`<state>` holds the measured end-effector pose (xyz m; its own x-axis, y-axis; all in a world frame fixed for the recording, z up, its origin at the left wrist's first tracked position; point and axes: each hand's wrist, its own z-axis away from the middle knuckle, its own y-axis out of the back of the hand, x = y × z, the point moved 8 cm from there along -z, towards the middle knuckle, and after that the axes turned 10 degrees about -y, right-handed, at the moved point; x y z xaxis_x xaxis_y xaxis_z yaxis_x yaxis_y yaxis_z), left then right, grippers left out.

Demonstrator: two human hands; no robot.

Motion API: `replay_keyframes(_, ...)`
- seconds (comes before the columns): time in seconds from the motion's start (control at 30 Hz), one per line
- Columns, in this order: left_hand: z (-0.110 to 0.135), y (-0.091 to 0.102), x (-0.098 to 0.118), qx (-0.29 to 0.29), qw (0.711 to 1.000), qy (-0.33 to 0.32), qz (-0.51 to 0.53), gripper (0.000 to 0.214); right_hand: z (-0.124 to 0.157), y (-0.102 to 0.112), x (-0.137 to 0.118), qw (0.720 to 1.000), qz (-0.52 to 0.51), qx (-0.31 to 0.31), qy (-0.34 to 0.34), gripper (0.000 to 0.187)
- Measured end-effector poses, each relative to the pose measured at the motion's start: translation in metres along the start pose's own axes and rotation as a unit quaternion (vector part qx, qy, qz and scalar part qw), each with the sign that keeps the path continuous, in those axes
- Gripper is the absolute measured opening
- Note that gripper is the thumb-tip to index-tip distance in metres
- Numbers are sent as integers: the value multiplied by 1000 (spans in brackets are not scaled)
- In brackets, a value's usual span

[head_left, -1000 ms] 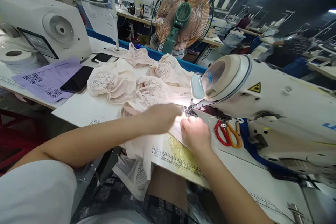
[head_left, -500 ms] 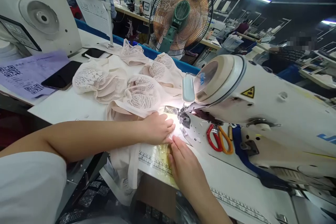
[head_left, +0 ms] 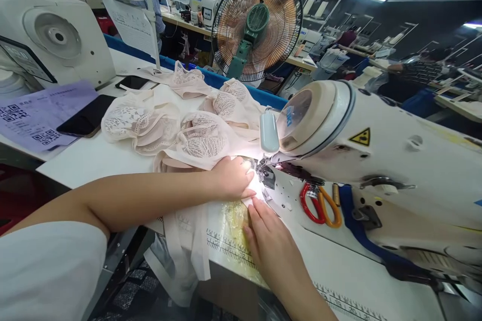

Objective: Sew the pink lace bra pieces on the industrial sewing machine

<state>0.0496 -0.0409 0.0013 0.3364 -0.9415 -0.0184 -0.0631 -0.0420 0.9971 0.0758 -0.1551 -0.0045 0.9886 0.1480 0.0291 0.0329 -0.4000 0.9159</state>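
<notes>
A white sewing machine (head_left: 376, 160) lies across the right of the table, its needle area (head_left: 263, 173) brightly lit. My left hand (head_left: 231, 178) rests on pale beige fabric (head_left: 188, 225) just left of the needle, fingers curled and pressing it down. Flat on the table edge lies my right hand (head_left: 269, 238), fingers stretched toward the needle and touching the fabric's corner. The fabric hangs over the table's front edge. A pile of beige lace bra cups (head_left: 181, 120) sits behind my left hand.
Red and orange scissors (head_left: 320, 203) lie on the machine bed. A black phone (head_left: 86, 116) and a purple sheet with QR codes (head_left: 37, 113) are at the left, beside another machine (head_left: 52, 35). A standing fan (head_left: 256, 25) is behind the table. A ruler strip (head_left: 229, 248) runs along the front edge.
My right hand drew back from the needle and went from curled to flat along the table edge. My left hand stays on the fabric by the needle. The camera view shifted slightly.
</notes>
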Motion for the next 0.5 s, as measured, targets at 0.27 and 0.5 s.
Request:
replay_keyframes(0.27, -2, 0, -3, 0, 1000, 3, 16, 42, 1, 1, -5, 1000, 24, 5, -9, 43)
replay_keyframes(0.5, -8, 6, -5, 33, 999, -29, -9, 35, -7, -8, -1, 999, 15, -10, -41, 42)
